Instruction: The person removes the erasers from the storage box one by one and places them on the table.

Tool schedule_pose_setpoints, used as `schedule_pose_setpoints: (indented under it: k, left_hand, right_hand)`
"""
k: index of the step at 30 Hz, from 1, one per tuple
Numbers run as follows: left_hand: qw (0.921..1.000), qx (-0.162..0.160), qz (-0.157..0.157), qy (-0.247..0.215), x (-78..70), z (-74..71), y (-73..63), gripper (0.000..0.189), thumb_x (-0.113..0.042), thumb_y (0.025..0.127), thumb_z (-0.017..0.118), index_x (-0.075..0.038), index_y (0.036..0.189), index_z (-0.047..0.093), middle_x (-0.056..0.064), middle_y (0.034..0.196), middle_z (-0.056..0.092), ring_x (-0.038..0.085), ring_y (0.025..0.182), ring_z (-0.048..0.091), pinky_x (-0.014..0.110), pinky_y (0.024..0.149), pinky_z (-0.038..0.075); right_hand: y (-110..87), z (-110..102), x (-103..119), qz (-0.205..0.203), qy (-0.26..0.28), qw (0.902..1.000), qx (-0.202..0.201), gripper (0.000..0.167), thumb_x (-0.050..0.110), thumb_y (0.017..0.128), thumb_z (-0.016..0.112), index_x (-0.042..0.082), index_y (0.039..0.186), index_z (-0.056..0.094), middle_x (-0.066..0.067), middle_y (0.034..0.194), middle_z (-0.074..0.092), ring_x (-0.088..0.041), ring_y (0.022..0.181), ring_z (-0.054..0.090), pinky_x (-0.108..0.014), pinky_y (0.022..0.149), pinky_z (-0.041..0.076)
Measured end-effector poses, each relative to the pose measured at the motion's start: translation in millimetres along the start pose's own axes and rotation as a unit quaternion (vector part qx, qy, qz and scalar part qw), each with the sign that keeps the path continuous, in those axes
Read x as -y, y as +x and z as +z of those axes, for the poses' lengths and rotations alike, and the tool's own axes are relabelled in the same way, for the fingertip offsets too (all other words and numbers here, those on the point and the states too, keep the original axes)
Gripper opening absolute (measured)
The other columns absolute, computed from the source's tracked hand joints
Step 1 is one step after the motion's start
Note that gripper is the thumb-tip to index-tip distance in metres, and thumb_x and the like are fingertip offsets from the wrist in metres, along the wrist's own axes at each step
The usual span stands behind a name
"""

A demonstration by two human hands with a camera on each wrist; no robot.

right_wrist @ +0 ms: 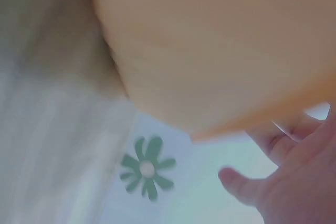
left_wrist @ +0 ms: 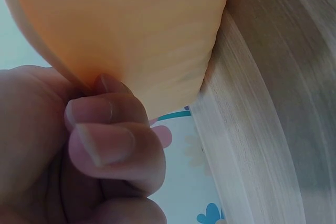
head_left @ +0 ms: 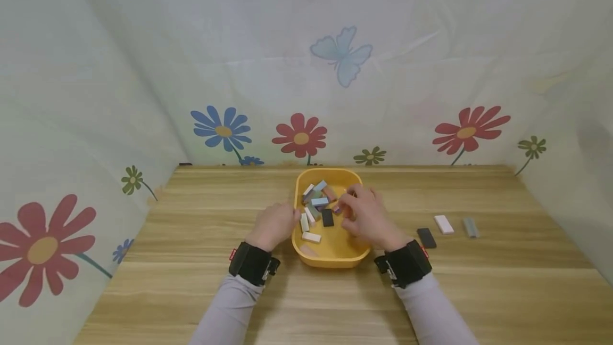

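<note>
Left hand on tray rim, right hand reaching in among the blocks

On my head feed: yellow tray (head_left: 330,264) sits on the wooden table (head_left: 191,281), mid-width, close to the far edge. Left hand (head_left: 273,225) grips the tray's left rim, fingers curled on it; left wrist cam agrees. Right hand (head_left: 370,217) is over the tray's right rim, fingers bent down inside. A small purplish block (head_left: 337,210) is at its fingertips; I can't tell whether they pinch it. Right wrist cam is blurred, and the tray wall hides part of the fingers.

Loose blocks are mostly bunched along the tray's left side. I make out a blue block (head_left: 320,202) and a black block (head_left: 328,217) mid-tray, a white block (head_left: 312,237) nearer me, and a pinkish piece (head_left: 308,251) at the near-left corner.

Outside, between tray and table's right edge: black tile (head_left: 427,238), pale tile (head_left: 444,224), grey tile (head_left: 471,227), well apart from the far edge.
</note>
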State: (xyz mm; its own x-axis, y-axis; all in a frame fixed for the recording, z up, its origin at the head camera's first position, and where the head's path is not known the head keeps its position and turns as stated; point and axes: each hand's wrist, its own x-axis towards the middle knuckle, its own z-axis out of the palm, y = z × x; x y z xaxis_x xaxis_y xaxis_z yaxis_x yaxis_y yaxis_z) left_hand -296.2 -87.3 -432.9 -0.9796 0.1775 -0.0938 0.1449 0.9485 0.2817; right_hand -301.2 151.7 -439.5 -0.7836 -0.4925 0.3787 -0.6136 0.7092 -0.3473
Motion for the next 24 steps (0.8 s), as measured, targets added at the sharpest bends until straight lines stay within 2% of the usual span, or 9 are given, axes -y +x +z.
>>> schedule_pose_setpoints:
  k: [3,5,11,17,24]
  left_hand:
    - [1.0,-0.002,-0.005,0.003,-0.9,-0.1,0.7,0.044,-0.032,0.103,0.041,-0.013,0.066,0.054,0.002,0.064,0.049,0.02,0.058,0.05,0.033,0.051,0.035]
    - [1.0,-0.002,-0.008,0.004,-1.1,0.2,1.4,0.043,-0.032,0.103,0.042,-0.013,0.066,0.054,0.002,0.065,0.05,0.02,0.058,0.05,0.033,0.051,0.036]
    - [1.0,-0.004,-0.006,0.005,0.0,1.9,2.0,0.042,-0.033,0.103,0.042,-0.013,0.068,0.056,0.002,0.066,0.051,0.02,0.058,0.051,0.033,0.051,0.036]
    - [1.0,-0.002,-0.004,0.009,-0.3,1.7,1.5,0.042,-0.032,0.103,0.042,-0.013,0.069,0.056,0.002,0.065,0.05,0.019,0.058,0.05,0.032,0.051,0.035]
    - [1.0,0.0,-0.004,0.0,-0.5,2.0,1.8,0.041,-0.031,0.103,0.043,-0.012,0.068,0.056,0.002,0.063,0.048,0.019,0.056,0.049,0.032,0.051,0.035]
  right_hand:
    - [-2.3,-17,-12,0.013,0.029,0.9994,-0.017,0.021,0.005,0.072,0.074,0.009,0.088,0.06,-0.01,0.105,0.049,-0.027,0.092,0.05,-0.046,0.083,0.042]
    - [-6.6,-28,-24,0.037,0.044,0.9982,-0.019,0.021,0.003,0.075,0.073,0.006,0.091,0.06,-0.012,0.106,0.047,-0.028,0.091,0.05,-0.041,0.075,0.043]
    - [-28.2,-59,-62,0.13,0.046,0.99,-0.028,0.019,0.001,0.079,0.068,0.0,0.096,0.059,-0.019,0.111,0.045,-0.034,0.096,0.048,-0.046,0.076,0.042]
    - [-51.8,-80,-89,0.186,0.048,0.9811,-0.026,0.019,0.001,0.083,0.066,-0.004,0.1,0.058,-0.026,0.115,0.042,-0.04,0.099,0.045,-0.053,0.079,0.041]
    - [-79.5,-88,-118,0.233,0.051,0.9706,-0.03,0.032,0.006,0.087,0.066,-0.008,0.113,0.057,-0.025,0.108,0.048,-0.041,0.097,0.049,-0.054,0.079,0.042]
